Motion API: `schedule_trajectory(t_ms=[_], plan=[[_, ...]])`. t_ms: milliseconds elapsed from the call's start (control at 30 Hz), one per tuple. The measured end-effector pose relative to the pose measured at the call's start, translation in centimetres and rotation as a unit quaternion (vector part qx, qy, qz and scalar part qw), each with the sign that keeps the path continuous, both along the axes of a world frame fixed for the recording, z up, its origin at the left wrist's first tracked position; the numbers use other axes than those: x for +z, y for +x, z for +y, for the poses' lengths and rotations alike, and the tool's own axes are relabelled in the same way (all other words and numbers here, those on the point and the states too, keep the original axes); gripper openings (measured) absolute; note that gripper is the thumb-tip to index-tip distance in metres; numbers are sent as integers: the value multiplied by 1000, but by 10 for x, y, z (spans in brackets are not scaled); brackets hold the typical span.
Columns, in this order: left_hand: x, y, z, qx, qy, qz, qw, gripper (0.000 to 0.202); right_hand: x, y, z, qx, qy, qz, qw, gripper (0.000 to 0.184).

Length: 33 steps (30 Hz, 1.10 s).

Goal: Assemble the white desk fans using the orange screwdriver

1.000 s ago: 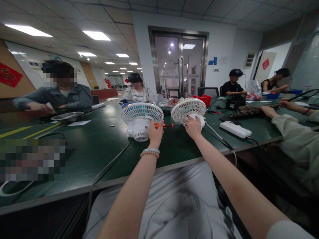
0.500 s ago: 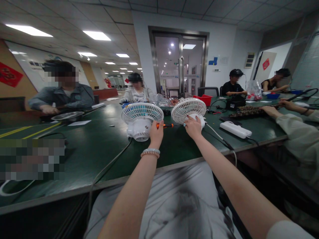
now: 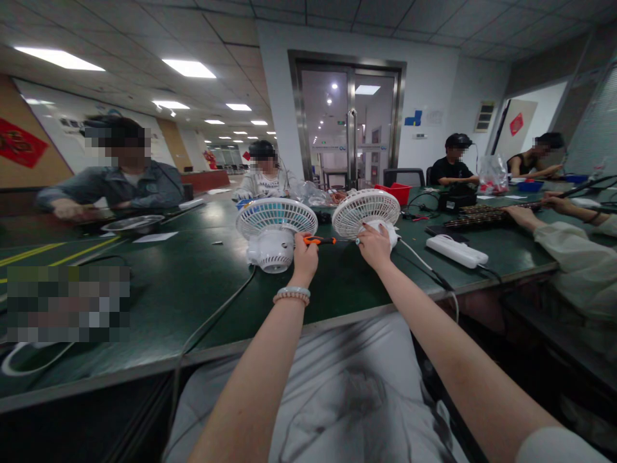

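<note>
My left hand (image 3: 304,259) is closed around the orange-and-black handle of a screwdriver (image 3: 320,240). Its thin shaft points right, toward the fan under my other hand. My right hand (image 3: 375,247) grips the white motor housing of the right-hand fan (image 3: 366,213), fingers over the back of it; the tip of the screwdriver is hidden near those fingers. A second white fan (image 3: 274,247) rests on the table just left of my left hand, its round grille tilted away from me and its ribbed housing toward me.
On the green table (image 3: 202,289), a white power strip (image 3: 456,251) lies to the right. A red bin (image 3: 396,193) stands behind the fans. Fan cords run off the table's front edge. Co-workers sit around; a sleeved arm (image 3: 569,247) reaches in at right beside dark rods (image 3: 482,214).
The fingers of my left hand have shifted slightly on the screwdriver handle. My right hand and both fans stay in place. The co-worker at left has moved an arm outward.
</note>
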<state>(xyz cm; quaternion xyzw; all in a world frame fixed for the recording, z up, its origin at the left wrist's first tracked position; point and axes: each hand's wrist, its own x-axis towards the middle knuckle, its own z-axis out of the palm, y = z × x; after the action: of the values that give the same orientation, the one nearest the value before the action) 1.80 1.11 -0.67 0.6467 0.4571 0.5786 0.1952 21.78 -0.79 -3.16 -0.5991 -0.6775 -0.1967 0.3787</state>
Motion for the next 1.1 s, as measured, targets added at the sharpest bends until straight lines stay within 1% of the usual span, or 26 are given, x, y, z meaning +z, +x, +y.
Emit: schedule_trajectory(t_ms=[133,267,367,467,633,767,933,1100], plan=[[-2,-1,4,-9,-14,10,1000,37,1,0,-1,0,-1,-5,1000,27],[-4,-2,8,-32,-5,23,999,45,1,0,-2,-2,-6,-8,1000,28],[-3,-4,10,-36,10,46,998,44,0,0,-1,-2,-1,-6,1000,28],[-1,-6,10,-32,17,77,996,40,0,0,0,3,4,-5,1000,27],[0,-8,10,-1,14,111,994,42,1,0,0,-1,-4,-2,1000,28],[-1,-8,12,14,3,123,992,42,2,-1,-1,-2,-5,-2,1000,27],[-3,-8,13,25,25,133,991,40,2,-1,-1,-1,4,-1,1000,28],[-1,-8,9,25,31,133,990,40,2,-2,-1,2,3,0,1000,27]])
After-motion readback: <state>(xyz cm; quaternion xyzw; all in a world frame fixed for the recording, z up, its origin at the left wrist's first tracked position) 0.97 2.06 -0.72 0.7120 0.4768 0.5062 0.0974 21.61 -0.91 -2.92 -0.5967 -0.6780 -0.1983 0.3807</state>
